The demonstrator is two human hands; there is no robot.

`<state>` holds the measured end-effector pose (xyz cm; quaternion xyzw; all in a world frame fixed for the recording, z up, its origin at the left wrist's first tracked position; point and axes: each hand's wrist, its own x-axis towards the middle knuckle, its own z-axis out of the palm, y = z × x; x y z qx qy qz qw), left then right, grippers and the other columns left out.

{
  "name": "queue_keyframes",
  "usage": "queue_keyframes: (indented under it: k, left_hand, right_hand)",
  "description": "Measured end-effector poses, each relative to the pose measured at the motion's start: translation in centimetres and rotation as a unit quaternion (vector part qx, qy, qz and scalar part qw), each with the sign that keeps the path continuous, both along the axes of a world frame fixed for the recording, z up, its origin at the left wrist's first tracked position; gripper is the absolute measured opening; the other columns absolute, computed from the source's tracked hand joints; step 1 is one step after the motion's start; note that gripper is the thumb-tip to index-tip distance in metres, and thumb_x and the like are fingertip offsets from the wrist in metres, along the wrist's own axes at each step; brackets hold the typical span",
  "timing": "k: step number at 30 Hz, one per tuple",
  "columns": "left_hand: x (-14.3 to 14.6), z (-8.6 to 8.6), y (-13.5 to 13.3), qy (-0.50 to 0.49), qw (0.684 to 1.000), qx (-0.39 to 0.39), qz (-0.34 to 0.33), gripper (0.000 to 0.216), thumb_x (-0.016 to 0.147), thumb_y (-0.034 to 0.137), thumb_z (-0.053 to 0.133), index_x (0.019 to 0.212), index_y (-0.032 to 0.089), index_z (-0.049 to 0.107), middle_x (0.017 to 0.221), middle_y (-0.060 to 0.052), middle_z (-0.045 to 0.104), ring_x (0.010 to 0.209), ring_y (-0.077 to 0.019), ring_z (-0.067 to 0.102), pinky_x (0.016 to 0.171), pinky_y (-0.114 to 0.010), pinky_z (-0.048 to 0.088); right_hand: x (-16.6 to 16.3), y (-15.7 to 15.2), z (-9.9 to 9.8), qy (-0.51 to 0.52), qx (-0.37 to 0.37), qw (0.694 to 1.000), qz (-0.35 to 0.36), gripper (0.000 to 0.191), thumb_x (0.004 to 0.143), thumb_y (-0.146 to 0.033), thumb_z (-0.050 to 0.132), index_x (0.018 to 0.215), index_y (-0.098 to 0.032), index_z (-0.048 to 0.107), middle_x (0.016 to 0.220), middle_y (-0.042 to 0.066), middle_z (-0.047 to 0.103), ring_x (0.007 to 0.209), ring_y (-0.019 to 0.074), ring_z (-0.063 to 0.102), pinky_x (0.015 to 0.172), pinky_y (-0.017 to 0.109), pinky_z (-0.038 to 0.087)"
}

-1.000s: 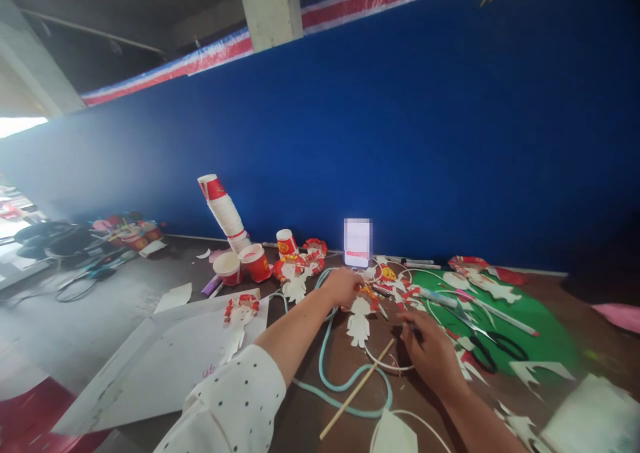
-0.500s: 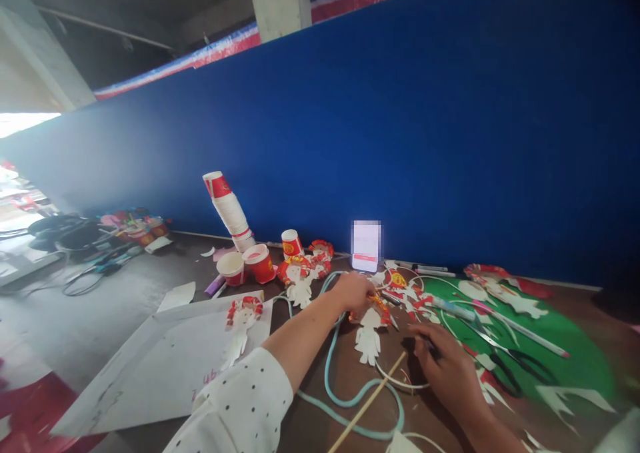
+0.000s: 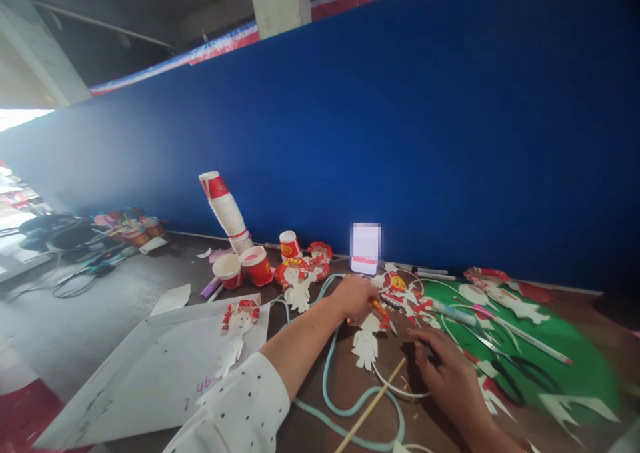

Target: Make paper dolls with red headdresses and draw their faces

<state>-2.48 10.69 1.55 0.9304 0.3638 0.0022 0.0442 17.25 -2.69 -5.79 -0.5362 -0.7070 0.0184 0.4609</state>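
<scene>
My left hand (image 3: 357,298) reaches to the middle of the table, fingers bent down over the head of a white paper doll (image 3: 367,345) with red and gold trim. Its body and legs lie flat on the brown tabletop; its face is covered by the hand. Just right of the doll is my right hand (image 3: 447,366), its fingers curled around something dark and slim, mostly hidden in the grip. A thin wooden stick (image 3: 373,403) and a light blue cord (image 3: 327,373) lie in front of the hands.
A phone (image 3: 365,248) leans on the blue partition (image 3: 450,140). Stacked paper cups (image 3: 229,213) tilt at left. More paper dolls (image 3: 241,323), a white sheet (image 3: 150,373), black-handled scissors (image 3: 520,363), pens (image 3: 525,336) and paper scraps lie around, some on a green mat (image 3: 585,366).
The view has shifted slightly. My left hand stays at the doll's head and covers more of it. My right hand has hardly moved.
</scene>
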Motion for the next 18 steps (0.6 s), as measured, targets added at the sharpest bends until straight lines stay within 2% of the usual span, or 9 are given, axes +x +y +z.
queue_keyframes:
  k: [7, 14, 16, 18]
  left_hand:
    - [-0.5, -0.5, 0.0, -0.031, 0.999, 0.007, -0.006, 0.027, 0.076, 0.024, 0.06, 0.101, 0.025, 0.071, 0.1, -0.004, 0.072, 0.097, -0.0233, 0.063, 0.083, -0.033, 0.048]
    - [-0.6, -0.7, 0.0, -0.028, 1.0, -0.004, -0.007, 0.018, 0.077, 0.022, 0.059, 0.09, 0.022, 0.072, 0.093, -0.006, 0.072, 0.093, -0.0244, 0.064, 0.083, -0.034, 0.049]
    - [-0.9, -0.5, -0.2, -0.046, 0.999, -0.013, -0.004, 0.019, 0.077, 0.025, 0.062, 0.093, 0.021, 0.072, 0.094, -0.007, 0.071, 0.096, -0.0255, 0.063, 0.086, -0.036, 0.048]
    - [-1.4, -0.2, -0.8, -0.089, 0.995, -0.032, 0.003, 0.029, 0.075, 0.033, 0.069, 0.101, 0.02, 0.071, 0.1, -0.008, 0.071, 0.101, -0.0264, 0.062, 0.092, -0.037, 0.047]
  right_hand:
    - [0.1, 0.1, -0.3, 0.003, -0.022, 1.0, -0.003, 0.019, 0.086, -0.029, 0.052, 0.096, -0.024, 0.068, 0.1, 0.005, 0.071, 0.094, 0.0196, 0.067, 0.084, 0.034, 0.056]
    - [0.0, 0.0, 0.1, 0.002, -0.019, 1.0, -0.007, 0.02, 0.087, -0.031, 0.052, 0.094, -0.024, 0.068, 0.096, 0.005, 0.071, 0.091, 0.0193, 0.068, 0.083, 0.034, 0.056]
    - [-0.1, 0.0, 0.2, 0.006, -0.016, 1.0, -0.01, 0.02, 0.086, -0.032, 0.052, 0.092, -0.023, 0.069, 0.095, 0.005, 0.072, 0.089, 0.0194, 0.069, 0.082, 0.034, 0.056]
    - [-0.1, 0.0, 0.2, 0.012, -0.014, 1.0, -0.017, 0.021, 0.086, -0.033, 0.052, 0.092, -0.023, 0.069, 0.095, 0.006, 0.072, 0.089, 0.0199, 0.069, 0.082, 0.034, 0.057]
